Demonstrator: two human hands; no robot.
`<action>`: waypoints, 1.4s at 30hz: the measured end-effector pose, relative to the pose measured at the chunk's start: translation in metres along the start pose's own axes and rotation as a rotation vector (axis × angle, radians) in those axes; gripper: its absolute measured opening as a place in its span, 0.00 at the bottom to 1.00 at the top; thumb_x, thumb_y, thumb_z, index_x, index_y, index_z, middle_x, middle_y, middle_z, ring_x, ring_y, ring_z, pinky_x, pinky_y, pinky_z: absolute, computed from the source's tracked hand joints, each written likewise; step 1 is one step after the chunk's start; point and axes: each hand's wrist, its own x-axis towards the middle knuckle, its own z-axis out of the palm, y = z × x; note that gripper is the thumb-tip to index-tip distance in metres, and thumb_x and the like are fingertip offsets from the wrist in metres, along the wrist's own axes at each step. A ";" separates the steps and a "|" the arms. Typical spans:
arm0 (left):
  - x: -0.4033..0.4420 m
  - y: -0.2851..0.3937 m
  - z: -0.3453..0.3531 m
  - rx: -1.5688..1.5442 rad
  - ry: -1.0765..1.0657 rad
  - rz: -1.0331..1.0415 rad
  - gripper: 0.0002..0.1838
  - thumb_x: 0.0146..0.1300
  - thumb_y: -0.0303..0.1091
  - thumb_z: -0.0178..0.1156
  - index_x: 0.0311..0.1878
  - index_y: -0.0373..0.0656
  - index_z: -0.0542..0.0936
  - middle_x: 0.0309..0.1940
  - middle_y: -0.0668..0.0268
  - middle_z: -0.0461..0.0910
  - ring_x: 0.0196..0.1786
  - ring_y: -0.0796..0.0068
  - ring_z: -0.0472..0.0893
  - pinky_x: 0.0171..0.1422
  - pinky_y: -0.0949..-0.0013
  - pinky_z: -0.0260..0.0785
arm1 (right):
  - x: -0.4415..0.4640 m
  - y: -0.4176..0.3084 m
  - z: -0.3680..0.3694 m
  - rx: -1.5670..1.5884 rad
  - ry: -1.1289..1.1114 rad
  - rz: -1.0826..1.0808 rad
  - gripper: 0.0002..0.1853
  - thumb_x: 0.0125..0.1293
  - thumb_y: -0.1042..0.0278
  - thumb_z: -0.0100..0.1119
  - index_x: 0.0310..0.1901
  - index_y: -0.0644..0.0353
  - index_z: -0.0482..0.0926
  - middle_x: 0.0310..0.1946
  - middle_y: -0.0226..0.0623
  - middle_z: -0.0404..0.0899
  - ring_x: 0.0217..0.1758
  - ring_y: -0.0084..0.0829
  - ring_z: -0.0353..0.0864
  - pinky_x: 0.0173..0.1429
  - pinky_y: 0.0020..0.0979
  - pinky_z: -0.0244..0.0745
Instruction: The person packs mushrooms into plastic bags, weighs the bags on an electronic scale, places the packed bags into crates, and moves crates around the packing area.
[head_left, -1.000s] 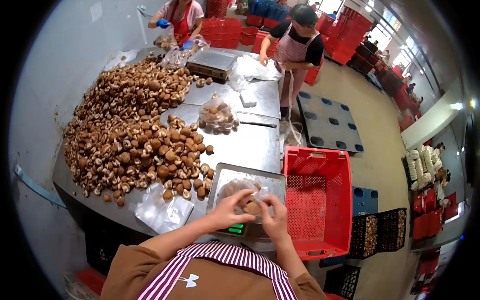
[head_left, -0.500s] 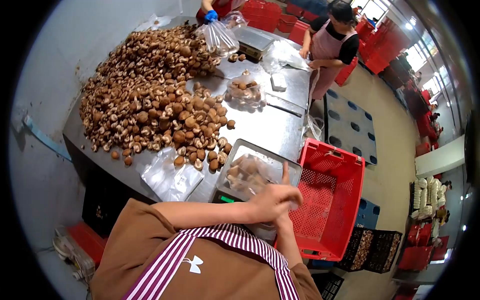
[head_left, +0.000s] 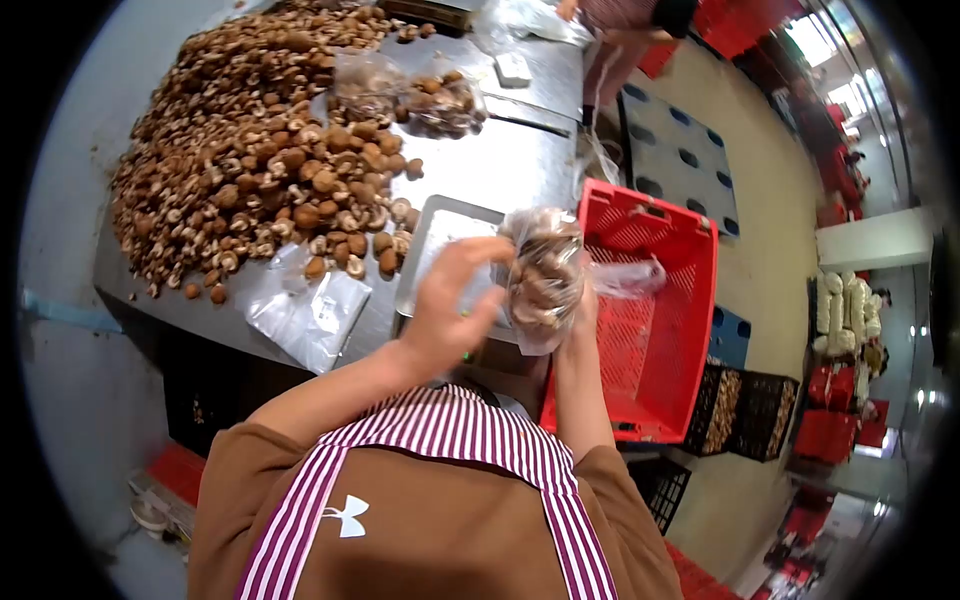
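Observation:
A clear plastic bag of mushrooms (head_left: 545, 270) is held up between the scale and the red crate, its loose end spreading right over the crate. My right hand (head_left: 585, 310) grips it from the right side, fingers mostly hidden behind it. Just left of the bag is my left hand (head_left: 455, 300), its fingers apart and curved, holding nothing. Below and behind that hand lies the scale's metal tray (head_left: 425, 245), with no bag on it. Flat empty plastic bags (head_left: 315, 315) lie on the table at the left.
A large mushroom pile (head_left: 240, 170) covers the table's left side. Two filled bags (head_left: 440, 105) sit farther back. The red crate (head_left: 650, 330) stands at the right, near black crates (head_left: 765, 415). A co-worker in an apron (head_left: 620, 20) stands at the back.
The filled bag has come up off the scale and moved toward the red crate. My hands, crossed half a second ago, are now apart. Another filled bag now lies by the one farther back.

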 end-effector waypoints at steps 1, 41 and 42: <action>-0.004 -0.002 -0.006 0.034 0.012 -0.167 0.25 0.61 0.26 0.58 0.63 0.41 0.73 0.61 0.57 0.74 0.65 0.63 0.73 0.67 0.60 0.67 | 0.006 0.005 0.004 0.066 -0.234 0.062 0.29 0.77 0.49 0.40 0.65 0.67 0.66 0.58 0.54 0.75 0.50 0.41 0.83 0.52 0.38 0.84; -0.050 -0.060 0.049 -0.067 -0.038 -0.597 0.45 0.56 0.32 0.70 0.76 0.43 0.58 0.66 0.53 0.67 0.46 0.73 0.79 0.35 0.75 0.72 | 0.000 0.056 0.014 -0.145 -0.631 -0.063 0.32 0.67 0.66 0.58 0.71 0.55 0.59 0.63 0.37 0.70 0.66 0.36 0.71 0.68 0.40 0.72; -0.051 -0.060 0.049 -0.063 -0.032 -0.600 0.45 0.56 0.32 0.70 0.76 0.43 0.58 0.66 0.53 0.67 0.46 0.73 0.79 0.35 0.75 0.72 | 0.002 0.057 0.012 -0.171 -0.625 -0.046 0.32 0.67 0.68 0.59 0.71 0.55 0.59 0.62 0.37 0.70 0.65 0.36 0.72 0.68 0.40 0.73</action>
